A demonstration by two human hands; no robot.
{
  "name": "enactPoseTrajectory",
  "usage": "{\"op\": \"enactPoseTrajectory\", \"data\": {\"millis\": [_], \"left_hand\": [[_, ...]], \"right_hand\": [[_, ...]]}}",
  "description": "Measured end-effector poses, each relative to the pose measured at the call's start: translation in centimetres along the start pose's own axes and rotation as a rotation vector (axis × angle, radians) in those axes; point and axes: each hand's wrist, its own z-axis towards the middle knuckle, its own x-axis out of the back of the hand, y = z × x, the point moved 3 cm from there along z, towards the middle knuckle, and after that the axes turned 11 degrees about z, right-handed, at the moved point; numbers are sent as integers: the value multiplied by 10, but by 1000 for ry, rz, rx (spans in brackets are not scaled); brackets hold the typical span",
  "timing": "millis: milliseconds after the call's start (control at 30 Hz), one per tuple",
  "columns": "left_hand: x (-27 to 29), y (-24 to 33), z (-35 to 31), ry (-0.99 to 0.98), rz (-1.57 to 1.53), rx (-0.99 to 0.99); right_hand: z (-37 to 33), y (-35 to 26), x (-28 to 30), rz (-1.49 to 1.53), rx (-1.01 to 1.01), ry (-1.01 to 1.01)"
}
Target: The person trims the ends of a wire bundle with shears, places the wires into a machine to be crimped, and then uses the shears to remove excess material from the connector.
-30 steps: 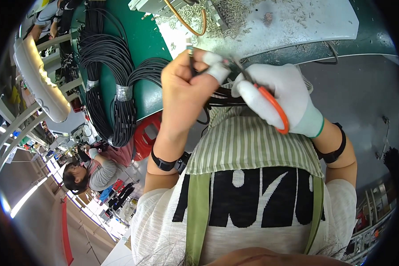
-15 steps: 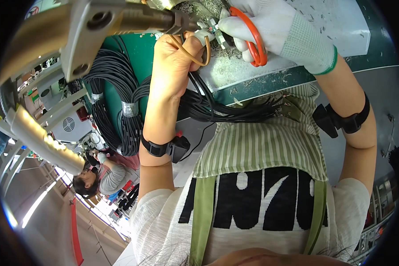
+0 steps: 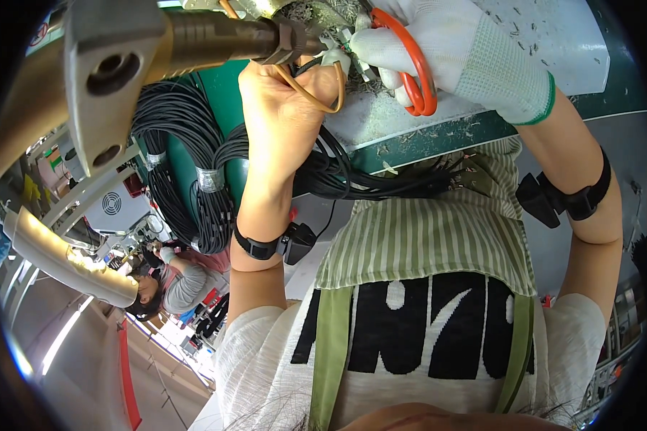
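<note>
Nearby, cable coils (image 3: 176,115); metal arm (image 3: 212,37) crowds left hand (image 3: 284,108)

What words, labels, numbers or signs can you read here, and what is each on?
Shirt: large black-and-pale lettering, partly covered by the striped apron; I won't copy it out.
Red-and-white sign at upper left: too small to read.
Black cables and orange-handled tool: no readable text.

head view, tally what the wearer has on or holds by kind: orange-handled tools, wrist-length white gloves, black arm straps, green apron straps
orange-handled tool: 1
wrist-length white glove, on the right hand: 1
black arm straps: 2
green apron straps: 2
total: 6
</note>
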Motion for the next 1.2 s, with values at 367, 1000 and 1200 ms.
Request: {"op": "enactPoseTrajectory", "data": {"millis": [367,1000,1200], "left_hand": [[-4,-1,-1,-41,-174,47],[1,-17,6,-151,-357,120],[3,-28,-14,-252,-935,252]], "right_hand": [[2,3,6,234,-96,-74],[3,5,7,393,-145,-97],[-25,-7,-1,16,-37,-55]]}}
